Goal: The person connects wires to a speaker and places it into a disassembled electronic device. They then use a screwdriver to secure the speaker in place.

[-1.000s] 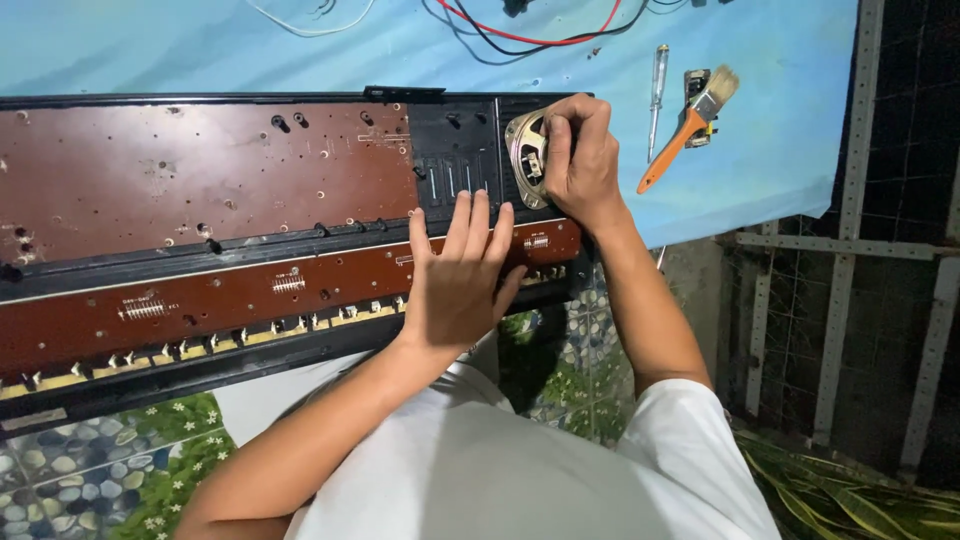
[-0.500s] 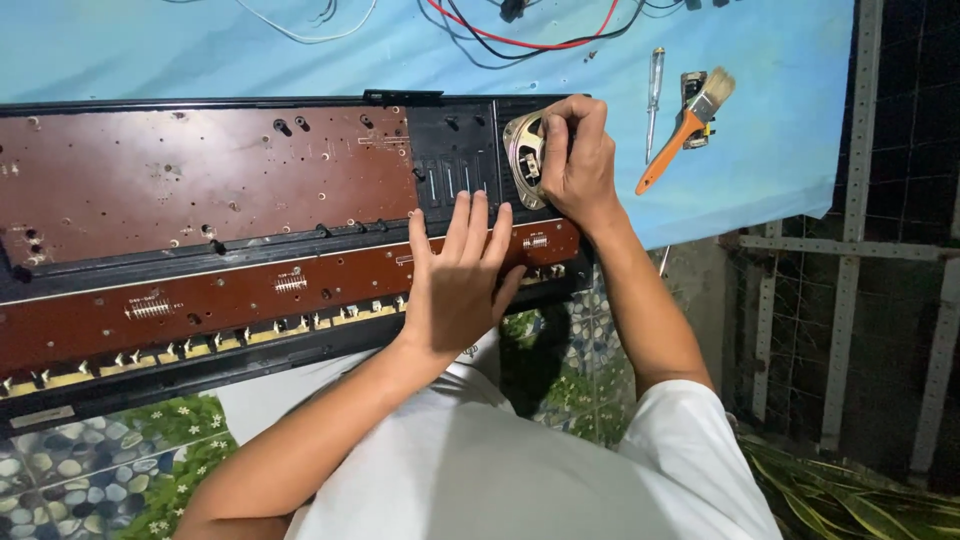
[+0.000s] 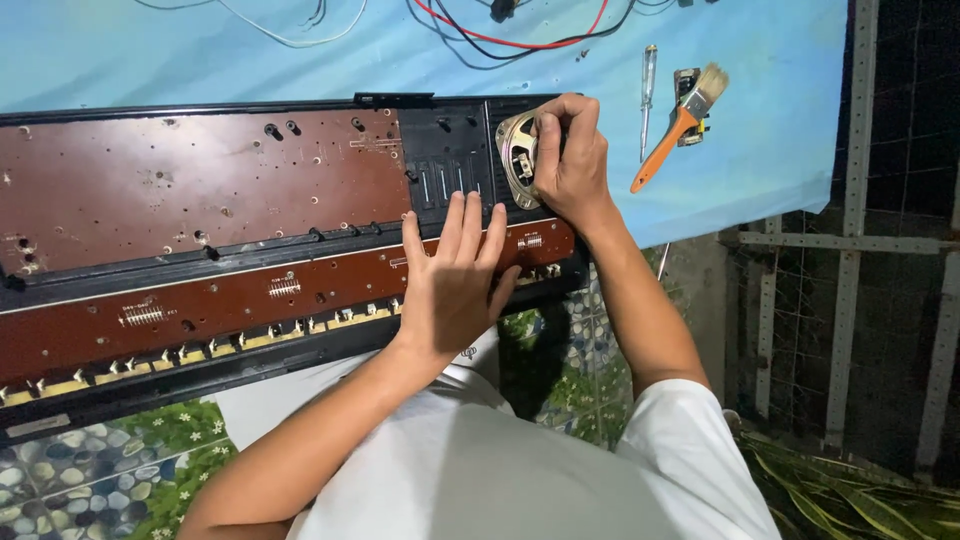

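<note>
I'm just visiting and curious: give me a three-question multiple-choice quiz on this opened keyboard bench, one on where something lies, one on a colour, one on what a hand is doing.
1. Where does the paintbrush lie?
A. on the blue sheet, right of the keyboard case
B. on the brown circuit boards
C. on the floor

2. What colour is the paintbrush handle?
A. green
B. orange
C. white

3. What is the left hand doing?
A. gripping a screwdriver
B. lying flat, fingers spread, on the lower board
C. hanging clear of everything

Answers: 1 A, it rests on the sheet beside the screwdriver. 2 B, the handle is plainly orange. 3 B, its palm is flat on the board, while the right hand grips the round speaker.
</note>
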